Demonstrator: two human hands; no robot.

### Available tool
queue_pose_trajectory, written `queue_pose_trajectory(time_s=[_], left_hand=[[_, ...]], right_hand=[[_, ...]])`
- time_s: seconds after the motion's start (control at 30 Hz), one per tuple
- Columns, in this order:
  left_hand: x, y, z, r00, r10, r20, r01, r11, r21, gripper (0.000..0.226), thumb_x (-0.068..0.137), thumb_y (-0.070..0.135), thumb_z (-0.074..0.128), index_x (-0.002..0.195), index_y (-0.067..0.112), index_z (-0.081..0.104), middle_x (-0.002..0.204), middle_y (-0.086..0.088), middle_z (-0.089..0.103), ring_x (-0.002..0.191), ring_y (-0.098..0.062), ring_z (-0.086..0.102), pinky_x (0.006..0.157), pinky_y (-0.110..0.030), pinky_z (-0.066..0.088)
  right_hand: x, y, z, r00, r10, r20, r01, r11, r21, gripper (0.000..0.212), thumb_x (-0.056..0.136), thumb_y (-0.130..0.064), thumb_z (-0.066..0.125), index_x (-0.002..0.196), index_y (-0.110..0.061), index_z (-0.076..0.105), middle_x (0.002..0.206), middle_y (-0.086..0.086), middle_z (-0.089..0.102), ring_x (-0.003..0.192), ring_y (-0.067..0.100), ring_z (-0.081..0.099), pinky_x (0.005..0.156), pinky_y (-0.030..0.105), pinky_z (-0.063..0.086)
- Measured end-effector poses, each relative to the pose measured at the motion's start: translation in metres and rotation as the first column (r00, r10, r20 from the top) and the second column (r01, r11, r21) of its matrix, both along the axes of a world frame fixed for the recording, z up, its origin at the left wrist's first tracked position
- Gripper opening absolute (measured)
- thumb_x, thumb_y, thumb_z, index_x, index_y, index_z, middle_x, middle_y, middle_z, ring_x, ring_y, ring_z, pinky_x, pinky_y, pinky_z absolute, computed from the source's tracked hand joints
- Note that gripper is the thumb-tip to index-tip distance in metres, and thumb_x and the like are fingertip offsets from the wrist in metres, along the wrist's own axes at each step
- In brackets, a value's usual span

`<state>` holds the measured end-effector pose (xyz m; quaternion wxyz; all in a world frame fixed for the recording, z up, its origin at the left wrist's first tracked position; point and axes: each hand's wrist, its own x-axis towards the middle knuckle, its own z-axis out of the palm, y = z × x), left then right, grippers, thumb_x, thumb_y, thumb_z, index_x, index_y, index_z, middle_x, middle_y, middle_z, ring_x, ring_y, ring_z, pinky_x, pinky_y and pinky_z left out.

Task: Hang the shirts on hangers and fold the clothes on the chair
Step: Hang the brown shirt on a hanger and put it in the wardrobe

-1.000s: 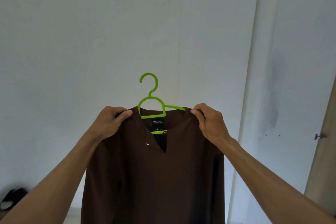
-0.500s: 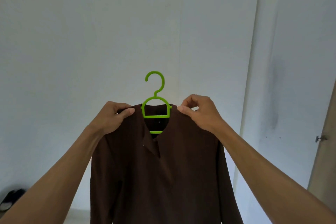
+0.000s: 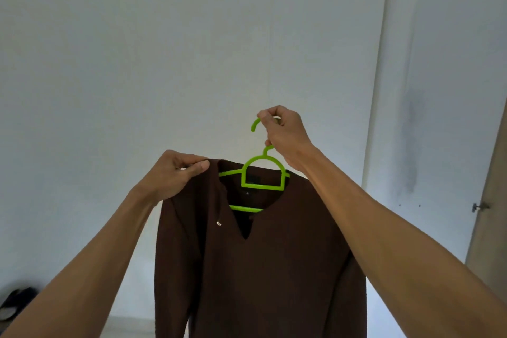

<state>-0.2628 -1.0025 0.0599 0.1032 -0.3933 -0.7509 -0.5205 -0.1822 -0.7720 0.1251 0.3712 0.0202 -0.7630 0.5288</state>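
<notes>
The only writing in view is on the brown shirt (image 3: 263, 269). Inside the back of its collar sits a small dark label (image 3: 253, 179), framed by the loop of the green hanger (image 3: 262, 175); its print is too small and dim to read. Just below the label is a tiny pale size tag (image 3: 247, 193), which seems to carry a single letter, but which letter cannot be told. Nothing else here bears any text, number or sign.

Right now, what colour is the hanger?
Bright green hanger, plain, clearest in the head view.
</notes>
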Motion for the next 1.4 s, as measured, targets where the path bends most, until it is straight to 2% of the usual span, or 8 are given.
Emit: queue_pose_trajectory(time_s=[0.37, 0.53, 0.7, 0.87, 1.0, 1.13, 1.27, 1.4], left_hand=[[-0.036, -0.032, -0.048, 0.967, 0.182, 0.179, -0.092, 0.902, -0.421, 0.019, 0.089, 0.029, 0.073, 0.092, 0.011, 0.068, 0.089, -0.012, 0.071, 0.088, -0.032, 0.069, 0.078, -0.044, 0.058], [-0.038, -0.037, -0.029, 0.958, 0.285, -0.034, -0.282, 0.914, -0.291, 0.009, 0.085, 0.018, 0.077, 0.079, 0.019, 0.071, 0.077, -0.004, 0.070, 0.078, -0.025, 0.067, 0.069, -0.033, 0.052], [-0.034, -0.036, -0.015, 0.977, 0.203, 0.068, -0.150, 0.876, -0.458, 0.047, 0.071, 0.034, 0.088, 0.111, 0.031, 0.063, 0.104, 0.004, 0.060, 0.095, -0.019, 0.059, 0.079, -0.032, 0.048], [-0.017, -0.003, -0.020, 0.994, 0.014, -0.105, -0.050, 0.935, -0.352, 0.019, 0.099, 0.034, 0.056, 0.109, 0.027, 0.071, 0.105, 0.012, 0.070, 0.100, -0.009, 0.064, 0.089, -0.033, 0.052], [-0.023, 0.003, -0.024, 0.980, 0.114, -0.160, -0.145, 0.970, -0.197, 0.013, 0.097, 0.025, 0.062, 0.094, 0.023, 0.074, 0.085, 0.009, 0.073, 0.086, -0.011, 0.068, 0.085, -0.039, 0.054], [-0.032, -0.010, -0.017, 0.973, 0.200, -0.113, -0.209, 0.975, -0.074, 0.011, 0.094, 0.022, 0.066, 0.091, 0.022, 0.077, 0.081, 0.009, 0.074, 0.082, -0.010, 0.069, 0.082, -0.034, 0.053], [-0.041, -0.025, -0.010, 0.959, 0.260, -0.108, -0.268, 0.961, -0.065, 0.011, 0.094, 0.022, 0.067, 0.092, 0.023, 0.077, 0.085, 0.007, 0.075, 0.085, -0.013, 0.069, 0.083, -0.037, 0.053], [-0.044, -0.028, -0.010, 0.952, 0.294, -0.082, -0.300, 0.952, -0.070, 0.010, 0.094, 0.022, 0.067, 0.094, 0.021, 0.077, 0.088, 0.004, 0.074, 0.087, -0.015, 0.069, 0.085, -0.038, 0.054]], right_hand=[[0.000, 0.007, 0.002, 0.993, -0.030, -0.115, 0.021, 0.997, -0.073, 0.021, 0.098, -0.031, 0.064, 0.090, -0.013, 0.064, 0.063, 0.000, 0.050, 0.042, 0.008, 0.037, 0.058, 0.036, 0.047], [0.001, 0.011, -0.005, 0.997, -0.054, -0.057, 0.057, 0.997, 0.056, 0.020, 0.098, -0.033, 0.063, 0.090, -0.015, 0.062, 0.042, -0.013, 0.043, 0.034, 0.005, 0.035, 0.053, 0.033, 0.042], [-0.006, -0.003, -0.006, 0.993, 0.020, -0.119, -0.030, 0.996, -0.088, 0.020, 0.099, -0.031, 0.062, 0.092, -0.013, 0.063, 0.079, 0.012, 0.056, 0.043, 0.009, 0.037, 0.058, 0.038, 0.047], [-0.016, -0.018, -0.013, 0.996, 0.037, -0.076, -0.048, 0.987, -0.155, 0.017, 0.100, -0.027, 0.061, 0.095, -0.012, 0.064, 0.081, 0.023, 0.056, 0.048, 0.012, 0.038, 0.059, 0.037, 0.049], [-0.007, -0.012, 0.001, 0.966, 0.255, -0.035, -0.257, 0.948, -0.187, 0.019, 0.106, -0.022, 0.050, 0.109, -0.012, 0.065, 0.066, 0.002, 0.056, 0.058, 0.016, 0.055, 0.066, 0.035, 0.050], [0.010, 0.030, 0.006, 0.948, 0.069, 0.310, -0.115, 0.984, 0.135, 0.026, 0.105, -0.033, 0.048, 0.128, -0.027, 0.059, 0.119, -0.001, 0.067, 0.104, 0.020, 0.068, 0.094, 0.046, 0.051], [0.019, 0.070, -0.035, 0.807, -0.094, 0.583, -0.162, 0.914, 0.372, 0.025, 0.098, -0.045, 0.057, 0.115, -0.031, 0.070, 0.114, 0.000, 0.070, 0.101, 0.018, 0.067, 0.086, 0.044, 0.056], [0.019, 0.078, -0.063, 0.852, -0.104, 0.512, -0.158, 0.883, 0.442, 0.020, 0.097, -0.035, 0.065, 0.110, -0.025, 0.076, 0.106, -0.005, 0.074, 0.101, 0.013, 0.069, 0.095, 0.041, 0.057]])
